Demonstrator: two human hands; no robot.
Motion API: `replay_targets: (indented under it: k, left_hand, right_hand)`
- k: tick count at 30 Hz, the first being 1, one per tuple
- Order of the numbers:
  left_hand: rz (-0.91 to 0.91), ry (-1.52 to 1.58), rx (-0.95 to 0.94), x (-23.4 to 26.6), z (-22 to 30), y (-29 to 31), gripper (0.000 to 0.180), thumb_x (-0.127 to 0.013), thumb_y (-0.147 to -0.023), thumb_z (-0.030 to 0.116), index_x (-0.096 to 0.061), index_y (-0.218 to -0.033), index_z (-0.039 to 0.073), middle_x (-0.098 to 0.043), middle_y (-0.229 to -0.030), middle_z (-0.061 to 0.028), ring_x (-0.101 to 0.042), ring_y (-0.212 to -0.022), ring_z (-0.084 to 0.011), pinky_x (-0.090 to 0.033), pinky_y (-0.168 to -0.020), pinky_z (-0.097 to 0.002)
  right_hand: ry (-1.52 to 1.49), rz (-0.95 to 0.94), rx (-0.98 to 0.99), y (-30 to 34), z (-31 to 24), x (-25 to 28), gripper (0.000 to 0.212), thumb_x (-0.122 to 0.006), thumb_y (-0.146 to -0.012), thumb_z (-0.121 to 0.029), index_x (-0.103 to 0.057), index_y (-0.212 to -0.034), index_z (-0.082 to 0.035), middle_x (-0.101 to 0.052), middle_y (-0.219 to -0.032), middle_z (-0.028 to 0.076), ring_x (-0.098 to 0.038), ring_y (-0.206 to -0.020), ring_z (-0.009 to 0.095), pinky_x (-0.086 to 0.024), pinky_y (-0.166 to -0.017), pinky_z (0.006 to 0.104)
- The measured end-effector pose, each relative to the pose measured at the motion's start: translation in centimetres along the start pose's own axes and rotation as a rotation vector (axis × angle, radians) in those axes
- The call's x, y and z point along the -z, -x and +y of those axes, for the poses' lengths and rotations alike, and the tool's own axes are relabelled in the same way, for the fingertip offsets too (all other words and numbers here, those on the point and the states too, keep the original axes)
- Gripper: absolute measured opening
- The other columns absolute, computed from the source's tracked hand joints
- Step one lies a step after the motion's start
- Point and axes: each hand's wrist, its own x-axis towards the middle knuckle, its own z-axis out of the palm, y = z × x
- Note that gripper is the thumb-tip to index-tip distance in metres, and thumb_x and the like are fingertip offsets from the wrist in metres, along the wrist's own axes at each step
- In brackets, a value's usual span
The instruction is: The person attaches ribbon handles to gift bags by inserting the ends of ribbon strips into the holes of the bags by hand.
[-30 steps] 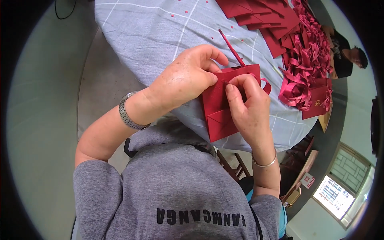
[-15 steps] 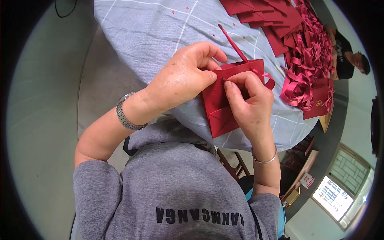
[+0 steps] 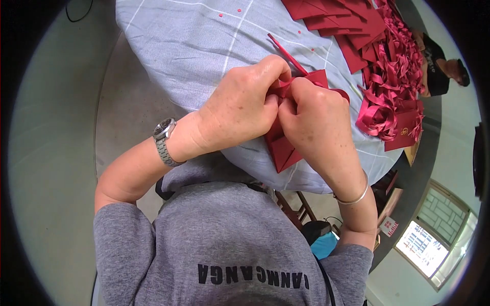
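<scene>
A small red paper bag (image 3: 285,153) is tilted in front of me above the table, mostly covered by my hands. My left hand (image 3: 245,102) is closed at its upper part, thumb and fingers curled in. Close against it, my right hand (image 3: 319,112) is closed on the same area, its knuckles toward me. The fingertips are largely hidden, so exactly what each one pinches cannot be made out. From the bag's top a narrow red ribbon (image 3: 288,54) sticks out up and to the left. A ribbon loop (image 3: 341,94) shows beyond my right hand.
The table wears a light blue cloth (image 3: 178,46) with white lines. Flat red bags (image 3: 344,23) are stacked at the far right, beside a heap of shiny red ribbons (image 3: 390,86). Small red dots lie on the cloth. Another person (image 3: 439,66) is at the right edge.
My right hand has moved up and left, against my left hand. The left fingers have curled in. The bag's upper part and the ribbon end have shifted left.
</scene>
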Motion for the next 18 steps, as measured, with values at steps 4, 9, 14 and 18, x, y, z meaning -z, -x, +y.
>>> replay_targets:
  k: [4,9,14,18]
  left_hand:
    - [-0.015,-0.002,-0.054,0.1,-0.3,-0.2,0.026,-0.054,-0.073,-0.009,-0.055,-0.097,0.0,-0.064,-0.086,-0.0183,-0.066,-0.08,-0.0333,-0.052,-0.069,-0.0352]
    - [-0.031,-0.063,-0.159,0.3,-0.2,-0.2,0.027,-0.054,-0.072,-0.01,-0.054,-0.097,0.0,-0.062,-0.084,-0.0177,-0.065,-0.076,-0.0341,-0.052,-0.067,-0.0361]
    - [-0.015,-0.033,-0.139,0.2,0.0,0.1,0.028,-0.055,-0.071,-0.01,-0.053,-0.098,0.0,-0.062,-0.085,-0.0163,-0.065,-0.075,-0.0321,-0.051,-0.065,-0.0353]
    - [-0.018,-0.173,-0.258,-0.1,0.1,0.2,0.028,-0.055,-0.073,-0.011,-0.054,-0.099,0.0,-0.063,-0.084,-0.0145,-0.067,-0.076,-0.027,-0.053,-0.066,-0.0327]
  right_hand:
    - [0.072,-0.012,0.072,-0.2,-0.3,0.0,0.014,-0.063,-0.078,-0.011,-0.056,-0.073,-0.001,-0.06,-0.065,0.019,-0.062,-0.063,0.037,-0.048,-0.056,0.0448]
    - [0.162,-0.006,0.134,0.2,-0.3,-0.7,0.013,-0.063,-0.077,-0.01,-0.055,-0.072,-0.001,-0.06,-0.065,0.019,-0.062,-0.063,0.037,-0.048,-0.054,0.0444]
    - [-0.335,-0.081,-0.046,-0.7,1.5,-0.1,0.01,-0.062,-0.076,-0.009,-0.061,-0.076,0.001,-0.064,-0.07,0.021,-0.064,-0.065,0.036,-0.05,-0.055,0.041]
    - [-0.207,0.053,0.009,0.1,1.6,-1.5,0.012,-0.062,-0.077,-0.011,-0.064,-0.079,0.001,-0.064,-0.072,0.021,-0.064,-0.068,0.037,-0.051,-0.061,0.0418]
